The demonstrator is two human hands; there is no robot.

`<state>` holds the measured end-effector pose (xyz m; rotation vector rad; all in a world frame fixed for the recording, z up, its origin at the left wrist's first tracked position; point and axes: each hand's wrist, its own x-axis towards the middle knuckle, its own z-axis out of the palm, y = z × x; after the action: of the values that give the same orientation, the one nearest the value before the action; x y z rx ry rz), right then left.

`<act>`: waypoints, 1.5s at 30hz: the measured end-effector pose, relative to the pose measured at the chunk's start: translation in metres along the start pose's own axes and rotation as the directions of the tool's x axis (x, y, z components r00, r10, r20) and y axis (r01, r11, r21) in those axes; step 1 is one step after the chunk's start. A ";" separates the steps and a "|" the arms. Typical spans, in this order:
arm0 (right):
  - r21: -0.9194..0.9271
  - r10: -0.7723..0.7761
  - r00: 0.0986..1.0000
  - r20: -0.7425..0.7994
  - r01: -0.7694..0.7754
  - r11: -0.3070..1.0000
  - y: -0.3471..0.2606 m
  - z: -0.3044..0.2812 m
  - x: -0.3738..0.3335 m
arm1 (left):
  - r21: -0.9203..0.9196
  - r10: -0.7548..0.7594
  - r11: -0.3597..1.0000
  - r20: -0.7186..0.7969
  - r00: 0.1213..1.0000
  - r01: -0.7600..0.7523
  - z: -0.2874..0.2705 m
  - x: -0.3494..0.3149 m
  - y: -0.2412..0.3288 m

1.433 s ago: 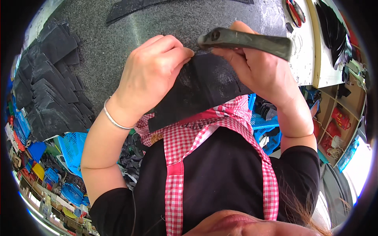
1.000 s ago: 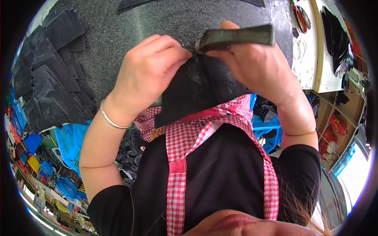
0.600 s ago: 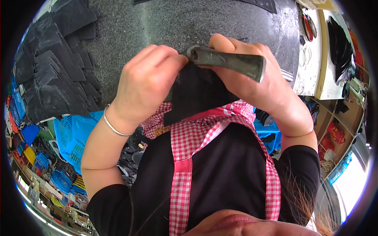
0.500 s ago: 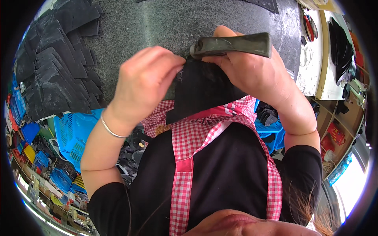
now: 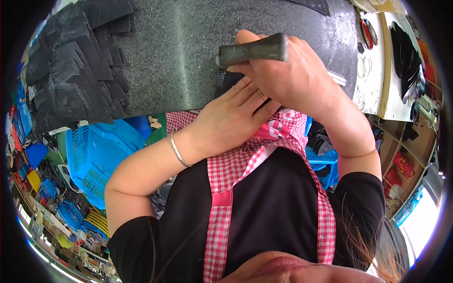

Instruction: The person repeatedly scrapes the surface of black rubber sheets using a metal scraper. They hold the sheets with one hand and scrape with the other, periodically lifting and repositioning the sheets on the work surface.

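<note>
My right hand [image 5: 295,70] is closed round a hammer, its dark metal head [image 5: 255,51] lying across the top of the fist and its handle hidden. The small round end of the head points left, over the far edge of a black sheet piece [image 5: 229,79]. My left hand [image 5: 231,115] lies flat on that piece with fingers stretched out, close under the right hand. Most of the piece is hidden beneath both hands. It rests at the near edge of the speckled dark work surface [image 5: 155,56].
Overlapping black cut pieces [image 5: 71,70] are heaped at the left of the surface. Below the edge hang blue plastic baskets [image 5: 101,155], with another blue basket [image 5: 325,160] at the right. Red-handled cutters [image 5: 365,33] lie on a white board at the far right.
My left hand has gone from a pinch at the piece's far left corner to lying flat on it, further right and nearer me. The hammer has shifted left with my right hand.
</note>
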<state>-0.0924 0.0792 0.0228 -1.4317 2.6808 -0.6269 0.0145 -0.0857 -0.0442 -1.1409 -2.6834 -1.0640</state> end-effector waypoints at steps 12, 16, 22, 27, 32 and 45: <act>0.107 0.207 0.956 -0.207 -0.189 0.976 0.029 -0.029 -0.044 | -0.094 -0.084 0.982 0.558 0.825 0.164 0.042 -0.068 0.009; 0.028 0.329 0.904 -0.274 -0.334 0.942 0.089 -0.052 -0.058 | -0.619 0.114 0.690 0.605 0.788 0.375 -0.040 0.034 -0.009; 0.156 0.583 0.739 -0.337 -0.567 0.809 0.126 -0.093 -0.027 | 0.544 0.242 0.816 -0.015 0.970 -0.195 -0.069 0.176 -0.125; 0.072 0.557 0.771 -0.310 -0.565 0.822 0.176 -0.088 -0.021 | -0.173 -0.067 0.983 0.009 0.998 0.067 -0.076 0.190 -0.170; 0.106 0.550 0.791 -0.266 -0.543 0.833 0.180 -0.078 -0.019 | -0.871 -0.405 0.448 0.002 0.914 0.200 -0.078 0.201 -0.174; 0.037 0.548 0.800 -0.245 -0.557 0.830 0.157 -0.071 -0.017 | 0.229 -0.050 0.969 -0.194 0.980 0.094 -0.083 0.091 0.003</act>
<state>-0.2218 0.1939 0.0279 -0.5197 3.0905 -0.7305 -0.0678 -0.0778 0.0469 -0.8632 -2.6320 -0.7859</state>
